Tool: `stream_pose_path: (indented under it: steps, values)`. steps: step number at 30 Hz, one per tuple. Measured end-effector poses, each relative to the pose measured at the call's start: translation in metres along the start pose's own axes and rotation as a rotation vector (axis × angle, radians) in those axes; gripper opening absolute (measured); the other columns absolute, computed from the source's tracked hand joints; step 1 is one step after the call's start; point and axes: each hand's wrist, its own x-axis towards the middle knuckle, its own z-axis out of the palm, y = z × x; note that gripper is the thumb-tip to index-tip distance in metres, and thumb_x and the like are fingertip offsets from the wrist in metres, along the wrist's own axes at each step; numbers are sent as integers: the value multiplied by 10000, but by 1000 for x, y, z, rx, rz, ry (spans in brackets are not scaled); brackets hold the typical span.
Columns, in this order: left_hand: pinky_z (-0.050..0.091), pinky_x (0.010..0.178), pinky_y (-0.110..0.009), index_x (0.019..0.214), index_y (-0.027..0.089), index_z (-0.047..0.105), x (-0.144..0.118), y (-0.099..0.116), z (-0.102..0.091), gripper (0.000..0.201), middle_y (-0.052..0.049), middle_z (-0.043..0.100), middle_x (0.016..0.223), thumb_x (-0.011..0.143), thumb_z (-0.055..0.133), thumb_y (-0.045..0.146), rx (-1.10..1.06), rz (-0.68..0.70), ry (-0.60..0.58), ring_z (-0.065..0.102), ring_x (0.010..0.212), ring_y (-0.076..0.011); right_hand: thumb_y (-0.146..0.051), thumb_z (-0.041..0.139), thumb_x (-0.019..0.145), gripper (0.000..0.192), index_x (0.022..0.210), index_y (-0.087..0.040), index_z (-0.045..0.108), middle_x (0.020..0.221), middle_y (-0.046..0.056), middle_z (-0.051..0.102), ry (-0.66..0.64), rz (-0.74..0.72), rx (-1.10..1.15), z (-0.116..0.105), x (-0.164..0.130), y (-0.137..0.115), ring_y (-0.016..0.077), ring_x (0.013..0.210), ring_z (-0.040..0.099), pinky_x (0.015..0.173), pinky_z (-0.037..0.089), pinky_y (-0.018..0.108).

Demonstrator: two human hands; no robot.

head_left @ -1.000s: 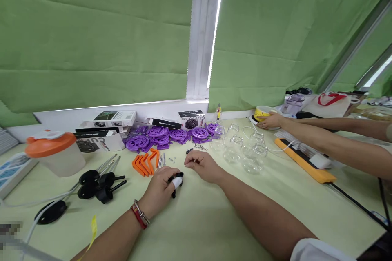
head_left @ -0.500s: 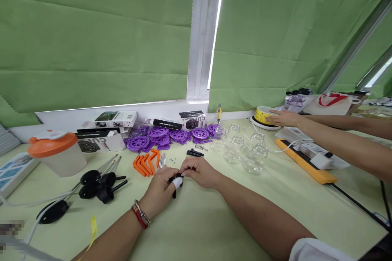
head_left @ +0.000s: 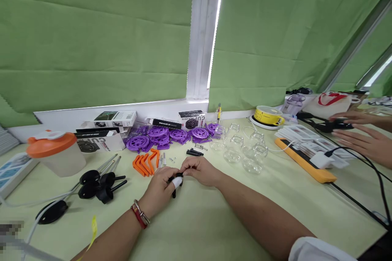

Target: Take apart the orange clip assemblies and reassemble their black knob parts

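Note:
My left hand (head_left: 159, 189) rests on the pale green table (head_left: 196, 228) and grips a small black part (head_left: 174, 186); its thumb wears a white wrap. My right hand (head_left: 200, 170) meets it from the right, fingertips pinched on the same black part. Just beyond my hands lie orange plastic clips (head_left: 145, 163), thin metal pins (head_left: 162, 159), small black rods (head_left: 194, 153) and little springs (head_left: 200, 147).
Purple discs (head_left: 167, 134) and cup-holder boxes (head_left: 104, 130) line the back. Clear glass jars (head_left: 241, 149) stand right of centre. Black stemmed parts (head_left: 99, 183) and an orange-lidded jug (head_left: 56, 153) sit left. A co-worker's hands (head_left: 359, 134) hover by a yellow bowl (head_left: 268, 116), orange tool (head_left: 304, 159) and cables.
My right hand came from apart to pinch the black part held by my left hand. The co-worker's hands drew back from the yellow bowl to the far right.

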Motion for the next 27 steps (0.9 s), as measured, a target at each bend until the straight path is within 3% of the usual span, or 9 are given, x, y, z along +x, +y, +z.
stream_pose_path:
  steps: [2, 4, 6, 7, 12, 19, 27]
  values:
    - [409, 763, -316, 876, 196, 612, 0, 0, 0, 160, -39, 602, 818, 814, 473, 244, -5, -7, 0, 533, 815, -189, -200, 522, 804, 165, 887, -188, 664, 813, 26, 628, 114, 84, -64, -7, 3, 10, 131, 721, 575, 681, 458, 249]
    - [413, 766, -317, 863, 194, 615, 0, 0, 0, 158, -40, 602, 814, 813, 476, 253, -9, -18, 4, 537, 813, -189, -206, 456, 833, 226, 958, -182, 642, 847, 40, 644, 354, 226, -210, -19, 6, 23, 141, 708, 578, 670, 456, 260]
    - [416, 769, -320, 858, 196, 619, -1, 1, 0, 161, -41, 604, 819, 810, 480, 263, -12, -32, 10, 541, 818, -191, -183, 417, 844, 267, 986, -174, 643, 975, 64, 644, 538, 309, -431, -35, 8, 36, 165, 879, 576, 784, 430, 270]
    - [417, 771, -322, 856, 198, 620, -1, 1, 0, 164, -41, 606, 822, 810, 480, 269, -14, -38, 11, 543, 820, -193, -158, 396, 845, 293, 1002, -173, 643, 1011, 68, 640, 554, 348, -543, -43, 8, 41, 169, 926, 567, 814, 413, 266]
    - [425, 762, -328, 859, 202, 619, -1, 1, -1, 176, -44, 606, 809, 816, 471, 287, -17, -46, 7, 543, 805, -193, -109, 425, 814, 313, 1013, -193, 652, 1016, 71, 644, 378, 548, -868, -59, 8, 58, 189, 954, 559, 782, 377, 253]
    - [430, 762, -332, 872, 206, 626, -1, 0, 0, 180, -40, 614, 807, 816, 479, 295, -11, -36, 19, 550, 805, -195, -80, 440, 791, 257, 840, -170, 676, 889, 90, 648, 305, 623, -928, -55, 10, 64, 191, 841, 563, 658, 334, 256]
    - [427, 780, -332, 873, 203, 621, -2, 0, 0, 178, -40, 619, 830, 816, 480, 295, -15, -39, 13, 553, 826, -197, -74, 448, 799, 309, 1011, -204, 632, 1006, 79, 613, 260, 604, -933, -56, 8, 65, 186, 902, 549, 671, 331, 248]
